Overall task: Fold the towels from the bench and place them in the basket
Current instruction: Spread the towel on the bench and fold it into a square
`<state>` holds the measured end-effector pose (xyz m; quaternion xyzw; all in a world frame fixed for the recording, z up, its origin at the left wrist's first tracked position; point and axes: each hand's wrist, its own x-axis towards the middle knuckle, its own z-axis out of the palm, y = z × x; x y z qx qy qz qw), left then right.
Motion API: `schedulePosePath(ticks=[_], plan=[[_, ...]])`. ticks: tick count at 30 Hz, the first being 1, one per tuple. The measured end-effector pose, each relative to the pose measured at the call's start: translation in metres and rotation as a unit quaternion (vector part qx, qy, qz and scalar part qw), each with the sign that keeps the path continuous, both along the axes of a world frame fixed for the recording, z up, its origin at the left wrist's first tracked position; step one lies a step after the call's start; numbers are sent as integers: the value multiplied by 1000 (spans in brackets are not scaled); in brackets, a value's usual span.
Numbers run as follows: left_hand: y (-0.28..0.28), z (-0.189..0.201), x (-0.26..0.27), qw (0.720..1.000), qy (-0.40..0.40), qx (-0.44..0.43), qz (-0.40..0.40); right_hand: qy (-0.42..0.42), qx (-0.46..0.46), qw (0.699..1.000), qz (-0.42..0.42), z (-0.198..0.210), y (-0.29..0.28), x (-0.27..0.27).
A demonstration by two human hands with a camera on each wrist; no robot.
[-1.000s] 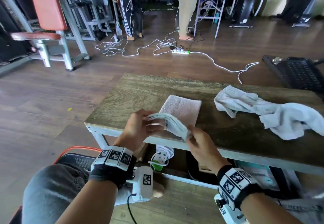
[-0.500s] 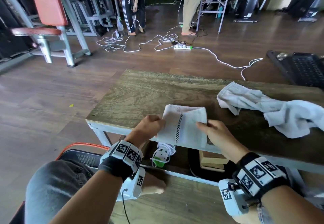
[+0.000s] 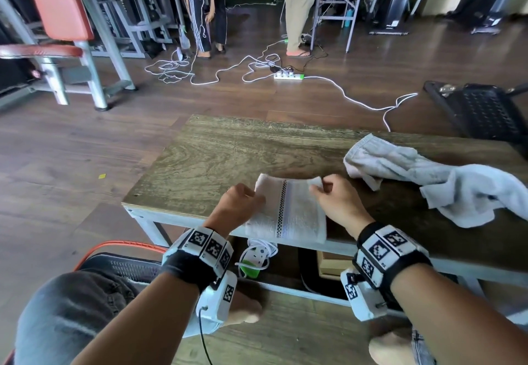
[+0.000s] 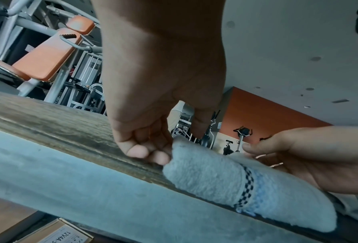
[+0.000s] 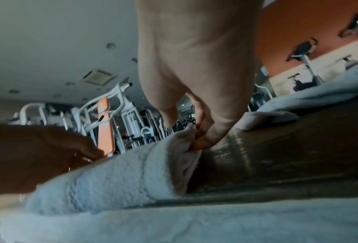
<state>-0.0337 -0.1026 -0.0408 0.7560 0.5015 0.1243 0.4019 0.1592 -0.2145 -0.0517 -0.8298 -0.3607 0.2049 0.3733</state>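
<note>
Lying flat now at the table's six o'clock edge, the folded towel is no longer being held up as it was a second ago; this fold looks finished. Unfolded towels are waiting at three o'clock, clear of it.

Left wrist view: the left hand is pinching the towel's far corner.

Right wrist view: the right hand is pinching the other corner.

Head view looks down from above; both wrist views sit low, close, sharing the folded towel.
</note>
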Motion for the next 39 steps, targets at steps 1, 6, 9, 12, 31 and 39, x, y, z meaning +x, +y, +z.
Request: schedulePosePath(ticks=[1, 6, 9, 12, 31, 39], plan=[[3, -2, 2, 1000, 14, -6, -2, -34, -9, 999, 11, -2, 1, 1], [15, -1, 12, 1000, 8, 28, -6, -164, -88, 970, 157, -5, -9, -3], [18, 4, 16, 975, 45, 214, 46, -228, -78, 962, 130, -7, -17, -5], [11, -1, 20, 961, 62, 270, 5, -211, -15, 970, 119, -12, -21, -5], [-13, -24, 28, 934, 173, 255, -180, -75, 42, 984, 158, -17, -23, -18], [-11, -15, 54, 940, 114, 262, -185, -180, 64, 969, 159, -15, -24, -19]])
